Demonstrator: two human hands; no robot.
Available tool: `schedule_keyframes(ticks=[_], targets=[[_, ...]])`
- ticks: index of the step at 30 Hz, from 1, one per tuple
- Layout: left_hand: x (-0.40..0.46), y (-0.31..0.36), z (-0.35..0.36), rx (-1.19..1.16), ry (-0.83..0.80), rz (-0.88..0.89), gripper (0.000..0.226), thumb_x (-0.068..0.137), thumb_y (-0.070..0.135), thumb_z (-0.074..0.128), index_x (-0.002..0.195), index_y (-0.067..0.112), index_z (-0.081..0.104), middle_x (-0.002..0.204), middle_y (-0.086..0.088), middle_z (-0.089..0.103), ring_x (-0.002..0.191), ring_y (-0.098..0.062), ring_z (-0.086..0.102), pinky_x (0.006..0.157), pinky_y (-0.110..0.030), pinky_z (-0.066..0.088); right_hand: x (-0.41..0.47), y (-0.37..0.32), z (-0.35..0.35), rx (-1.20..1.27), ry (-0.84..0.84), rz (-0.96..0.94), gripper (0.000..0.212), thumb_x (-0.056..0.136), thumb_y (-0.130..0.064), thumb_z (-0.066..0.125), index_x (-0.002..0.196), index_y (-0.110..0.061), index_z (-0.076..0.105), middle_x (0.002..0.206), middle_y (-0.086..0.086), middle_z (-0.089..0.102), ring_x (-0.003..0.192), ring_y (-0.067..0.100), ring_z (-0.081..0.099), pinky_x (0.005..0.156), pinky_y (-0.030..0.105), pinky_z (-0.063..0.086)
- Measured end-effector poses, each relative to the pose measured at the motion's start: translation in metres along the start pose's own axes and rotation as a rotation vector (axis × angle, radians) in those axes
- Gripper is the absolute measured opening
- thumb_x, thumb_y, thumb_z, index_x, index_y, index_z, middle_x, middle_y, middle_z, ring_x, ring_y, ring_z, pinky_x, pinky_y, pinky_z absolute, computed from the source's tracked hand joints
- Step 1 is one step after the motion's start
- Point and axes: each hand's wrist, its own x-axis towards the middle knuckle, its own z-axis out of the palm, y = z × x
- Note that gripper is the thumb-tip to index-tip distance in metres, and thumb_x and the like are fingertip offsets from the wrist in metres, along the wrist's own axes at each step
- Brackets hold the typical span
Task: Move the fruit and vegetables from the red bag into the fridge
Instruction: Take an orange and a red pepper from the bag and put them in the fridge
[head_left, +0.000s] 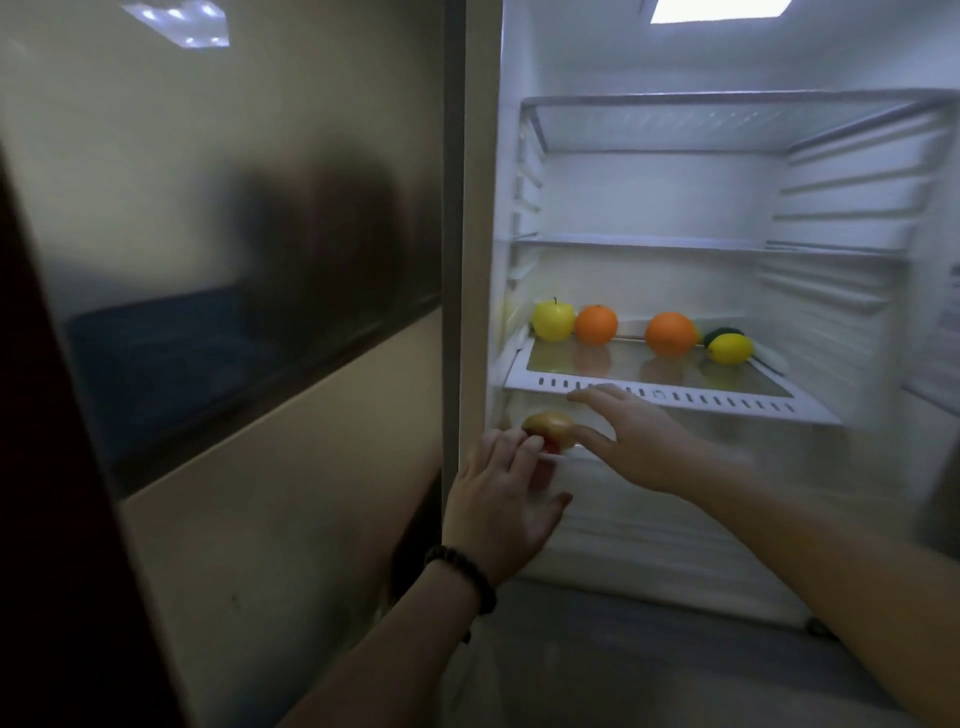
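Open fridge (519, 171), lit inside, door to the left shut. On the lowest glass shelf (670, 397), along its back edge: a yellow apple (553, 322) at the back left corner, an orange (596, 325) just beside it, touching or nearly so, a second orange (670, 333) near the middle, a lemon (730, 348) toward the right edge with a dark green item (722, 332) partly hidden behind it. Below the shelf's front left corner, both hands meeting at a yellowish fruit (551, 427). Left hand (501, 493), beaded bracelet (467, 574) on the wrist, fingers loosely curved with tips at the fruit's underside; something red (549, 448) just under the fruit and partly behind those fingers, too blurred to name. Right hand (636, 441) spread, fingers straight, thumb tip against the fruit's right side, forefinger reaching up to the shelf's slotted front edge. Cannot tell which hand, if either, actually grips the fruit. Red bag out of sight.
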Motion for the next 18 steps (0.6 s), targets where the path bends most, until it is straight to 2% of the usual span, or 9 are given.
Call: schedule_keyframes(ticks=[3,5,8,13,18], targets=[[-0.004,0.004,-0.005,0.018,-0.050,-0.023,0.062,0.085,0.051,0.052,0.136,0.018,0.038,0.135,-0.002,0.044,0.127,-0.022,0.036,0.105,-0.042,0.037,-0.032,-0.010,-0.001,-0.050,0.107,-0.015,0.048,0.093,-0.044,0.047,0.137,-0.024,0.044,0.142,-0.003,0.043,0.130,0.015,0.038,0.104,0.028,0.030],[-0.009,0.009,-0.011,0.022,-0.099,-0.062,0.066,0.088,0.049,0.048,0.144,0.020,0.027,0.147,-0.004,0.033,0.138,-0.022,0.022,0.116,-0.043,0.020,-0.052,-0.015,0.000,-0.080,0.130,0.017,0.048,0.093,-0.044,0.047,0.137,-0.023,0.044,0.143,-0.002,0.042,0.131,0.015,0.036,0.106,0.029,0.029],[-0.020,0.019,-0.022,0.024,-0.125,-0.089,0.070,0.090,0.048,0.045,0.148,0.023,0.016,0.155,-0.004,0.018,0.144,-0.022,0.008,0.116,-0.037,0.002,-0.080,-0.021,0.002,-0.091,0.127,0.118,0.050,0.094,-0.045,0.046,0.139,-0.024,0.041,0.148,-0.001,0.037,0.135,0.016,0.032,0.109,0.034,0.027],[-0.046,0.035,-0.034,-0.036,-0.165,-0.096,0.073,0.091,0.048,0.045,0.150,0.023,0.010,0.158,-0.002,0.009,0.145,-0.019,0.001,0.117,-0.037,0.000,-0.133,-0.030,0.004,-0.044,0.163,0.240,0.051,0.094,-0.043,0.046,0.140,-0.023,0.040,0.150,-0.001,0.032,0.139,0.016,0.025,0.113,0.033,0.021],[-0.073,0.070,-0.036,-0.074,-0.262,-0.089,0.074,0.092,0.052,0.039,0.150,0.024,0.004,0.158,0.000,0.003,0.145,-0.016,-0.003,0.117,-0.037,-0.004,-0.186,-0.046,0.004,0.039,0.205,0.349,0.051,0.096,-0.040,0.045,0.142,-0.020,0.038,0.151,0.001,0.030,0.138,0.015,0.025,0.110,0.025,0.018]])
